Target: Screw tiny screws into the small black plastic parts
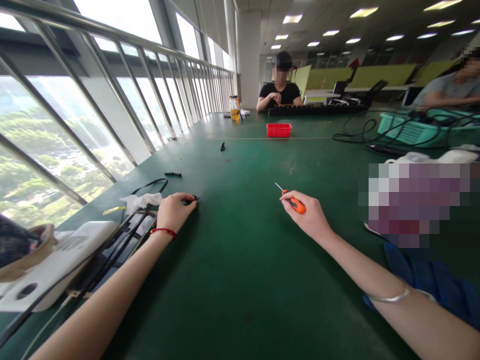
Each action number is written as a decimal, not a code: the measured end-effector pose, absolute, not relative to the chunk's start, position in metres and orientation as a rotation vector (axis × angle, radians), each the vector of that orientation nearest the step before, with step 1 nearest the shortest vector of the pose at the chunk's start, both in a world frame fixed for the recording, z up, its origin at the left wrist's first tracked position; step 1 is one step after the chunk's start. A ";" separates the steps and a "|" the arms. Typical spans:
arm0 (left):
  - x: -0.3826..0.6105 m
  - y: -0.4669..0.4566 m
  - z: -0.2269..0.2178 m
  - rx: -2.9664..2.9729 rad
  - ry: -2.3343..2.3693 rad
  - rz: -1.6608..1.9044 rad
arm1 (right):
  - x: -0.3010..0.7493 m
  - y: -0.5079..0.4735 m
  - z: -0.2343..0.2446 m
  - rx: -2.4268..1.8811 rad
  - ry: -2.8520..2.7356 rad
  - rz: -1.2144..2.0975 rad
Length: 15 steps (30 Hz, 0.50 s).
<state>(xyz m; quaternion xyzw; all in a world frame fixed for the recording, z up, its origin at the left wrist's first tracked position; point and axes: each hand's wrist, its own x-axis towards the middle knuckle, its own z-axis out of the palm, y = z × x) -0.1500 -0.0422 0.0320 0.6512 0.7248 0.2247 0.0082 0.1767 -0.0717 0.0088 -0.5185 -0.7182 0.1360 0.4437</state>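
Observation:
My right hand [307, 212] is closed around a screwdriver [298, 205] with an orange and dark grey handle. Its thin metal shaft points up and to the left, above the green table [240, 280]. On the left side of the table, my left hand [174, 212] pinches a small black part [195, 198]; the fingers hide much of it, so its kind is unclear. A little farther off lies a small black strip-like piece [173, 174], apart from the hand. Another small black piece [222, 146] rests toward the middle of the table.
A red plastic bin [279, 130] stands farther back. Cables and a white power-strip-like case [80, 250] lie at left, by the railing. At right are a teal basket [412, 132] with black cables and a blue cloth [431, 280]. A person [279, 92] sits opposite.

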 end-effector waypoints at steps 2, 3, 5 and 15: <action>-0.155 -0.042 0.034 2.001 2.325 0.666 | 0.177 -0.072 0.009 -1.290 -1.780 0.349; -0.156 -0.042 0.035 1.995 2.342 0.657 | 0.178 -0.072 0.009 -1.294 -1.778 0.354; -0.155 -0.042 0.036 2.005 2.347 0.653 | 0.179 -0.072 0.009 -1.302 -1.768 0.359; -0.151 -0.050 0.036 2.237 2.416 0.728 | 0.179 -0.072 0.009 -1.318 -1.777 0.386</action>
